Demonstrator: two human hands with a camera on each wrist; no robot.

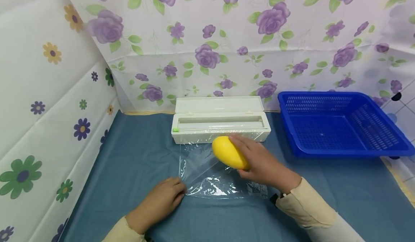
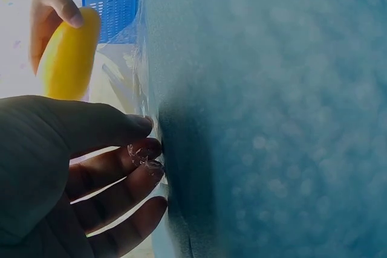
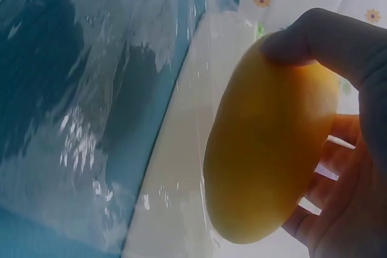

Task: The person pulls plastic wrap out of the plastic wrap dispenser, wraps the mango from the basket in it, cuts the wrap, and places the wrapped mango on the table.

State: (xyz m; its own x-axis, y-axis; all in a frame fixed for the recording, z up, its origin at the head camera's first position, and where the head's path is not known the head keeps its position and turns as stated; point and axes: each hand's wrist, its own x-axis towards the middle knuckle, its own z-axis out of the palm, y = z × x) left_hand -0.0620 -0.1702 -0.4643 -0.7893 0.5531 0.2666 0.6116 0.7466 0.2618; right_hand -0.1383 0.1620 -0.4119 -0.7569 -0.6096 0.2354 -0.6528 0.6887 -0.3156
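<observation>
My right hand [image 1: 259,161] grips a yellow mango [image 1: 228,152], held above a sheet of clear cling film [image 1: 210,184]. In the right wrist view the thumb lies across one side of the mango [image 3: 266,149] and the fingers curl behind it. The film stretches from a white cling film dispenser [image 1: 220,137] toward me over the blue cloth. At the film's near left corner, my left hand [image 1: 163,200] pinches the edge. The left wrist view shows film bunched at the fingertips [image 2: 145,152], close to the thumb. The dispenser's lid stands raised, with the roll visible inside.
A blue plastic basket [image 1: 350,152] with perforated walls stands at the right, beside the dispenser. Blue cloth [image 1: 139,155] covers the table. Flowered sheets [image 1: 207,76] hang at the back and left. A small green piece [image 1: 175,129] sits at the dispenser's left end.
</observation>
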